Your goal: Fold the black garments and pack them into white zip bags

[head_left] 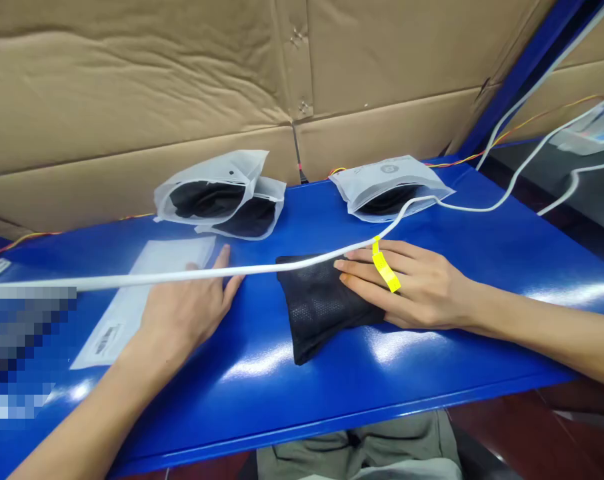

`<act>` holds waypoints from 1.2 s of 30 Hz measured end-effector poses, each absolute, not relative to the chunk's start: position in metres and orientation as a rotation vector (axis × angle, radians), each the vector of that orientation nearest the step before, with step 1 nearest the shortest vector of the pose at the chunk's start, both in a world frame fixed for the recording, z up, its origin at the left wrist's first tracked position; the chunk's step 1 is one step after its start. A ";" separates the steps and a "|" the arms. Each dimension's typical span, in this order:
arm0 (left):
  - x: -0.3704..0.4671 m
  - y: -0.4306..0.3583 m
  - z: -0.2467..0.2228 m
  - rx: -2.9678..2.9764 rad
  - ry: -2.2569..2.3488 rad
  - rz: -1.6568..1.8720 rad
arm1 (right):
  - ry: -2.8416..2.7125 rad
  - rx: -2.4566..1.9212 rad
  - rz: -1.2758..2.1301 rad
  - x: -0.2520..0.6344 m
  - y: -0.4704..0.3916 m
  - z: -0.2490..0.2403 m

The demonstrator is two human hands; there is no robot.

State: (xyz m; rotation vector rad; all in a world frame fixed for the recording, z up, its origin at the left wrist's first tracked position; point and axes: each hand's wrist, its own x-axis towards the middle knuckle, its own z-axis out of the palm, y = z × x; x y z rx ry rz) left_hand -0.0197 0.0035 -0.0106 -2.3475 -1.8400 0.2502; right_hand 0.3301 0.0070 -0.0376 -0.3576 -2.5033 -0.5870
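Observation:
My left hand lies over a flat white frosted bag with a printed barcode label near its lower end. Its thumb and a finger are spread apart, while the other fingers are partly hidden behind the white cable. A folded black mesh cloth item rests on the blue table. My right hand presses flat on that item's right side, fingers stretched out. Across these fingers hangs a yellow tag attached to the cable.
Two white bags with black contents stand overlapped at the back left, their mouths open. Another such bag lies at the back right. Brown cardboard walls the rear. The cable crosses above the table in front of my hands.

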 end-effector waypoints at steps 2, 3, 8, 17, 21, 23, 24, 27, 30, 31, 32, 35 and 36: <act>0.001 -0.007 -0.004 -2.229 -1.861 0.372 | -2.488 -0.336 -0.550 0.330 0.008 -0.040; 0.011 -0.013 -0.002 -2.167 -1.857 0.547 | -2.472 -0.332 -0.520 0.330 0.008 -0.042; 0.041 -0.030 0.005 -2.304 -1.716 0.591 | -2.436 -0.115 -0.404 0.328 0.007 -0.042; 0.027 -0.031 -0.003 -2.700 -1.288 0.227 | -2.465 0.063 -0.337 0.330 0.002 -0.034; 0.022 -0.028 -0.001 -3.033 -1.004 -0.031 | -2.515 0.093 -0.343 0.331 -0.001 -0.031; 0.023 -0.025 -0.002 -3.182 -0.831 -0.161 | -2.489 0.110 -0.329 0.331 -0.003 -0.030; 0.024 -0.023 -0.003 -3.221 -0.769 -0.204 | -2.485 0.115 -0.322 0.331 -0.003 -0.029; 0.025 -0.017 -0.010 -3.190 -0.733 -0.234 | -2.494 0.108 -0.339 0.330 -0.005 -0.027; 0.022 -0.013 -0.017 -3.030 -0.847 -0.279 | -2.480 0.097 -0.404 0.328 -0.006 -0.025; 0.020 -0.011 -0.018 -2.985 -0.875 -0.315 | -2.467 0.098 -0.421 0.327 -0.006 -0.025; 0.019 -0.010 -0.018 -2.959 -0.888 -0.345 | -2.462 0.099 -0.432 0.327 -0.006 -0.024; 0.014 -0.007 -0.018 -2.951 -0.878 -0.400 | -2.469 0.087 -0.427 0.325 -0.006 -0.024; 0.013 -0.006 -0.018 -2.951 -0.879 -0.408 | -2.475 0.077 -0.412 0.325 -0.006 -0.024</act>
